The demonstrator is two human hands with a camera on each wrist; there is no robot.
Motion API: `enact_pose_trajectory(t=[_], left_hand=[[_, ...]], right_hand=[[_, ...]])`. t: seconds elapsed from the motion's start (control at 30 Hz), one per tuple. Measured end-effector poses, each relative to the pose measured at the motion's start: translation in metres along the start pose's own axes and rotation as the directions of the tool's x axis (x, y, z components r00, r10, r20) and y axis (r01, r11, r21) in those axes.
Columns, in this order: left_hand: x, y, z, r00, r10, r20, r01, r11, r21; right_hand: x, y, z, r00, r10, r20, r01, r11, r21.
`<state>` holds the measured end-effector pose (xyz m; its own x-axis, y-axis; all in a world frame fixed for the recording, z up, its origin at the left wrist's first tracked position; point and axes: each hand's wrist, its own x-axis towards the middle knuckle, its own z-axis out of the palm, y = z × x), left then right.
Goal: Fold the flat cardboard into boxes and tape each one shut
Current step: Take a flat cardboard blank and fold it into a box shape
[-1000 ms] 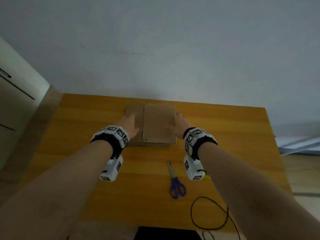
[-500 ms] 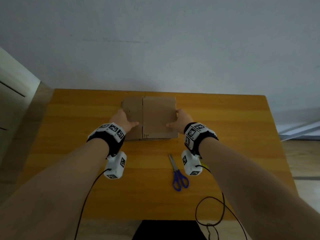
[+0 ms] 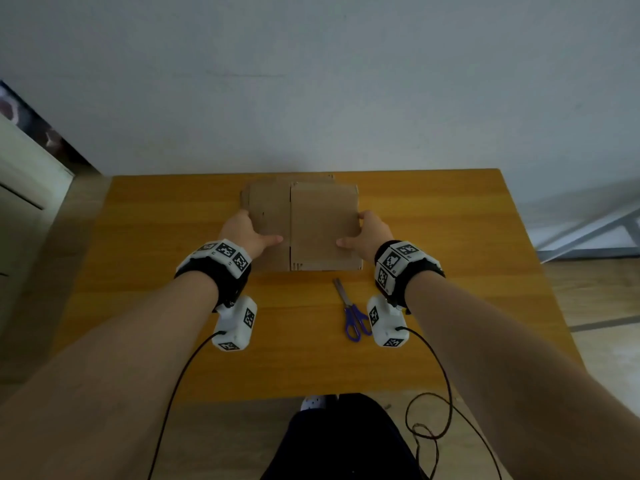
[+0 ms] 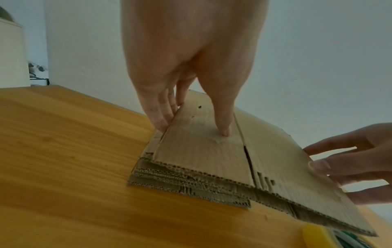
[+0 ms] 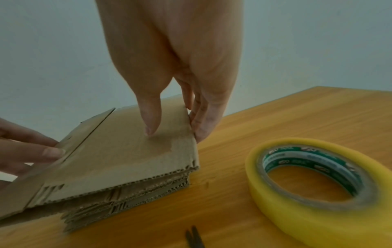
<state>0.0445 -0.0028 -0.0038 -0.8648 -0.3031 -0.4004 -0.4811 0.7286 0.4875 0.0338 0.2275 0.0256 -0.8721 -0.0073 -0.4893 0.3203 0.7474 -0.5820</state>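
A stack of flat cardboard sheets [image 4: 186, 186] [image 5: 127, 204] lies on the wooden table [image 3: 138, 271] near its far edge. The top sheet [image 3: 322, 223] [image 4: 212, 151] [image 5: 118, 159] sits slightly raised off the stack. My left hand [image 3: 259, 230] [image 4: 194, 129] pinches its left edge, thumb on top and fingers underneath. At the sheet's right edge my right hand [image 3: 353, 230] [image 5: 175, 132] pinches it the same way. A yellow tape roll [image 5: 318, 181] [image 4: 314, 234] lies flat just right of the stack, hidden in the head view.
Blue-handled scissors [image 3: 349, 310] [image 5: 194, 238] lie on the table in front of the stack, near my right wrist. Cables trail from both wrist cameras over the near table edge. A white wall stands right behind the table, with a cabinet [image 3: 20, 188] at the left.
Both hands have slid back from lying over the cardboard's sides to pinching its edges with thumbs on top. The head view has tilted down.
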Motion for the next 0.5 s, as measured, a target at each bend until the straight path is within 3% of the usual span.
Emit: enact_pose_trajectory(t=[0.2,0.5], left_hand=[[-0.041,-0.003,0.000,0.999,0.047,-0.027,-0.048,0.998,-0.030],[-0.098,-0.010,0.006,0.997,0.020,-0.073,-0.030,0.991,-0.133]], right_hand=[[-0.040,0.018,0.001,0.998,-0.021,-0.059,0.024,0.999,0.038],[-0.075,0.044,0.016,0.999,-0.023,-0.036,0.026,0.996,0.088]])
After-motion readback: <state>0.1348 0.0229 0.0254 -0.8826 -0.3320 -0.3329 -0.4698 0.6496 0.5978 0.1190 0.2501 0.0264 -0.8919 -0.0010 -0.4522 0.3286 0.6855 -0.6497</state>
